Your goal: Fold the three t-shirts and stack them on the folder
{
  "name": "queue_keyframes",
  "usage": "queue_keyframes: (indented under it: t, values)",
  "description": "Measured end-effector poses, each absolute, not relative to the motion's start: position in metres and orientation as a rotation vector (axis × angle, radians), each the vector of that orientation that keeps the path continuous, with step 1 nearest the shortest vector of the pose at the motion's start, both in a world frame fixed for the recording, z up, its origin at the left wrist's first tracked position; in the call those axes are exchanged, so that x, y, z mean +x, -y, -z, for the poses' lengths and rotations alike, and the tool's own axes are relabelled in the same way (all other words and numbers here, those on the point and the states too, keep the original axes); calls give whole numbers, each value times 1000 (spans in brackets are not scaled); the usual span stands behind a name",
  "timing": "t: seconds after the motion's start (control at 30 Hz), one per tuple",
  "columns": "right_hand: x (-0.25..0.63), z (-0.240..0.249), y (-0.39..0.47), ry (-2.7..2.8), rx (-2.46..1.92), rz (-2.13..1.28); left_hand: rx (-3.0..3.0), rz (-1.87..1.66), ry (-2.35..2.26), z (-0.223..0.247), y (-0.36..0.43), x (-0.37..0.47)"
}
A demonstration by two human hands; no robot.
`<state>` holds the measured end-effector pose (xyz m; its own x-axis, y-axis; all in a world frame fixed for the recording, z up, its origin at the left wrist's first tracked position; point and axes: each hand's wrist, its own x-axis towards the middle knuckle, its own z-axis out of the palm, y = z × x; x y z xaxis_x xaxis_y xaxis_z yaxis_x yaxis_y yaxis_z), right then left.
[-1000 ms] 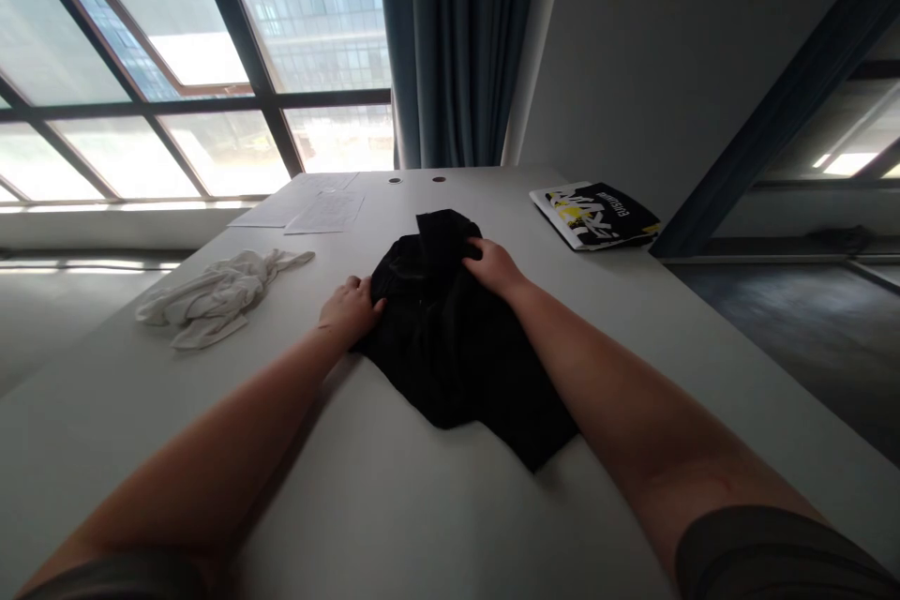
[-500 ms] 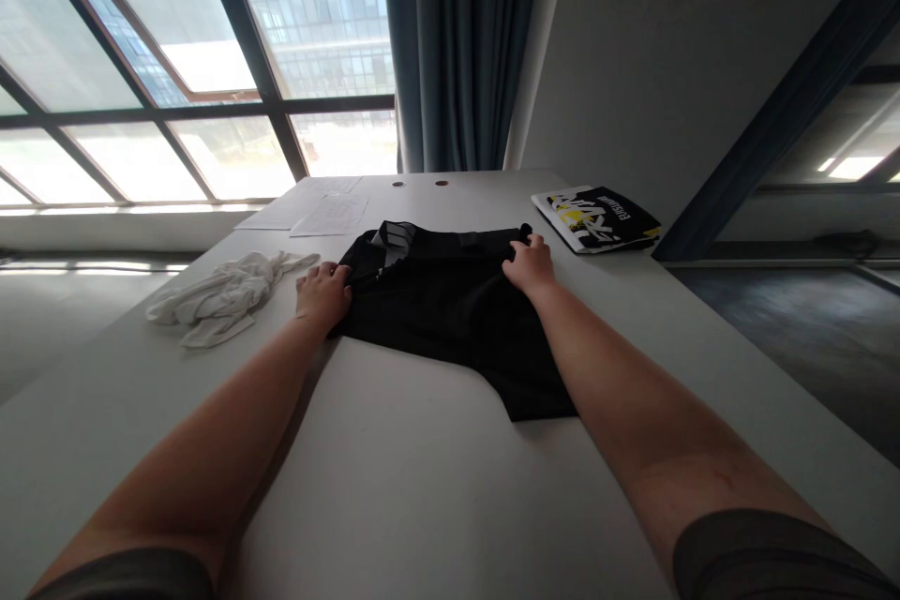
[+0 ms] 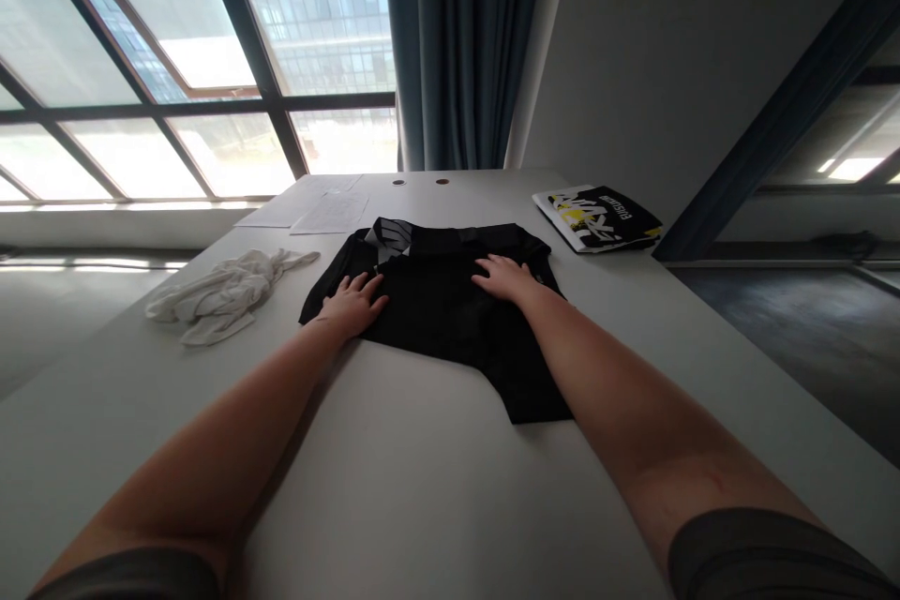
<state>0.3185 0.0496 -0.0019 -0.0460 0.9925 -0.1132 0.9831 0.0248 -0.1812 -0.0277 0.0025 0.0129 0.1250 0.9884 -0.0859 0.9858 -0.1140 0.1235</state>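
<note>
A black garment (image 3: pixel 436 309) lies spread on the white table, its exact kind hard to make out. At its far left corner a grey and black patterned patch shows. My left hand (image 3: pixel 355 302) rests on the garment's left part with the fingers spread. On the upper right part lies my right hand (image 3: pixel 504 279), flat, its fingers stretched toward the left. Neither hand grips the cloth. My right forearm covers part of the garment's right side.
A crumpled white cloth (image 3: pixel 225 295) sits on the table (image 3: pixel 394 487) to the left. Paper sheets (image 3: pixel 327 211) lie beyond it. At the back right is a folded black, white and yellow printed item (image 3: pixel 597 218). Windows and a blue curtain (image 3: pixel 464 47) stand behind.
Both hands have let go of the garment's edges and moved inward onto its surface. The garment's left part and upper right corner now lie spread out farther.
</note>
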Motion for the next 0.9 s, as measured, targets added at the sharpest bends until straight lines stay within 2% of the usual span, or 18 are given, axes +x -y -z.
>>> queue_keyframes:
  t: [0.2, 0.5, 0.77, 0.9]
  values:
    - [362, 9, -66, 2041, -2278, -326, 1921, -35, -2279, -16, -15, -47]
    - [379, 19, -77, 2021, -2242, -295, 2010, -30, -2298, -8, -31, -77]
    - [359, -3, -60, 2073, -2267, -302, 2553, -92, -1711, -4, -24, -62]
    - [319, -34, -34, 2395, -2106, -541, 2657, -182, -1531, -5, -20, -54]
